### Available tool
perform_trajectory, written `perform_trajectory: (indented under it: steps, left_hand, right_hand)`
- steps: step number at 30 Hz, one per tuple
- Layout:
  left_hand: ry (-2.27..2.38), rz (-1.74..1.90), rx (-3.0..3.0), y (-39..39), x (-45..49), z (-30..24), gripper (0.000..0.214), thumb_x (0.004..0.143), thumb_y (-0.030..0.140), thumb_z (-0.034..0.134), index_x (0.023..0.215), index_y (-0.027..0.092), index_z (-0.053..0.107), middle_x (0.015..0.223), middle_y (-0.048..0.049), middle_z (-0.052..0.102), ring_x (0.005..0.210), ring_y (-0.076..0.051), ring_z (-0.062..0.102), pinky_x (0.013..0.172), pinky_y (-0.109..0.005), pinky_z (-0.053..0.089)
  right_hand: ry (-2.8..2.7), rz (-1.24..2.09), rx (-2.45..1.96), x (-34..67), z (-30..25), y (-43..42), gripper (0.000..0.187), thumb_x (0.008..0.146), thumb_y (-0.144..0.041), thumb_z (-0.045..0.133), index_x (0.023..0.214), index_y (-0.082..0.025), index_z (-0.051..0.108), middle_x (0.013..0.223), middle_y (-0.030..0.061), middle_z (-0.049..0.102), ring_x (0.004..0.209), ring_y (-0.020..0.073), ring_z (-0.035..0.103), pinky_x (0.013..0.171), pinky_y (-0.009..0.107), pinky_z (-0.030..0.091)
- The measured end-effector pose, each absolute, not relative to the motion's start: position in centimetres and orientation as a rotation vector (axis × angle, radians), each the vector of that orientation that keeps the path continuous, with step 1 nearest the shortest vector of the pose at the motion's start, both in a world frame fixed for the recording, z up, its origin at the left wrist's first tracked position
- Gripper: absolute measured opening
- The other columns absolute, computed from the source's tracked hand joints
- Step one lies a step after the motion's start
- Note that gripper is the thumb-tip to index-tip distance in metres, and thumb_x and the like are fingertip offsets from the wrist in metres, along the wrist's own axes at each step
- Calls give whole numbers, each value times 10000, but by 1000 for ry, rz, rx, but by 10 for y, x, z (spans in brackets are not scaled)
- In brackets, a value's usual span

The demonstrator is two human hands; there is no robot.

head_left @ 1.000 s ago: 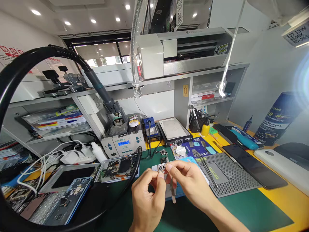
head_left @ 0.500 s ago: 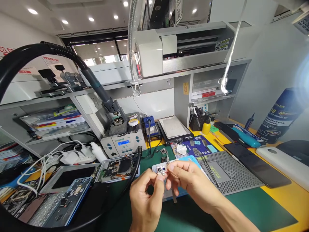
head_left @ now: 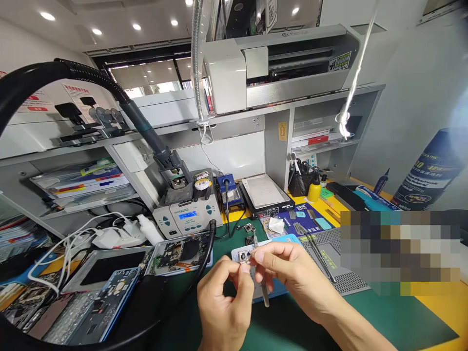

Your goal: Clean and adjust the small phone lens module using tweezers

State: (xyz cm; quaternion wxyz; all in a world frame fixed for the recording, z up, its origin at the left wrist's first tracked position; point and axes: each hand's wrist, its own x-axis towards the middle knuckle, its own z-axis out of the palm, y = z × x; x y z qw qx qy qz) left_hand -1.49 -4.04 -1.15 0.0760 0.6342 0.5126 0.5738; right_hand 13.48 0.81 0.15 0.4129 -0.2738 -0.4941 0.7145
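Okay, left hand point(head_left: 227, 300) pinches the small two-lens camera module point(head_left: 243, 255) by its lower edge, module just beyond the fingertips, over the blue pad's far left corner. Lenses sit side by side, left to right. Right hand point(head_left: 283, 265) is bunched just beside its right edge; can't tell whether it's gripping.

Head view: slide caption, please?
Left hand pinches a small camera module; right hand holds a metal tool beside it, above a green mat.
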Motion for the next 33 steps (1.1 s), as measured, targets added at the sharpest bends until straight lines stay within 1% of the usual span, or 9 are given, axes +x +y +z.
perform_trajectory:
  steps: [6, 14, 21, 28, 33]
  left_hand:
    - [1548, 1697, 1834, -40, -14, -10, 294, 921, 238, 556, 632, 201, 593, 557, 39, 560, 497, -105, 546, 502, -198, 432]
    - [1530, 1700, 1826, -41, -14, -10, 291, 927, 249, 555, 644, 200, 597, 570, 38, 584, 505, -104, 569, 537, -200, 467]
    - [1540, 1700, 1866, -40, -14, -12, 284, 923, 244, 558, 644, 198, 588, 562, 34, 561, 494, -106, 547, 479, -197, 425]
    - [1515, 1707, 1937, -39, -15, -13, 259, 916, 200, 556, 659, 194, 591, 571, 39, 524, 493, -100, 505, 488, -200, 406]
    - [1529, 1712, 1943, -39, -14, -13, 272, 918, 188, 553, 646, 196, 555, 571, 45, 490, 500, -95, 480, 506, -199, 396]
  right_hand:
    - [-1191, 1832, -680, 136, 2, 7, 272, 858, -392, 765, 846, -121, 780, 660, 35, 683, 604, 118, 566, 550, 239, 440]
    - [-1073, 1932, -660, 135, 1, 9, 248, 810, -354, 814, 815, -110, 774, 631, 31, 684, 534, 87, 543, 524, 217, 417]
    - [-1049, 1953, -636, 135, 0, 10, 212, 805, -323, 824, 835, -116, 786, 637, 28, 681, 547, 87, 554, 519, 206, 408]
    - [-1020, 1935, -649, 135, -1, 9, 195, 765, -289, 857, 871, -139, 791, 644, 16, 687, 567, 92, 569, 521, 205, 414]
    - [-985, 1937, -655, 136, -3, 9, 204, 743, -271, 872, 876, -160, 764, 631, 2, 689, 559, 98, 580, 517, 209, 424]
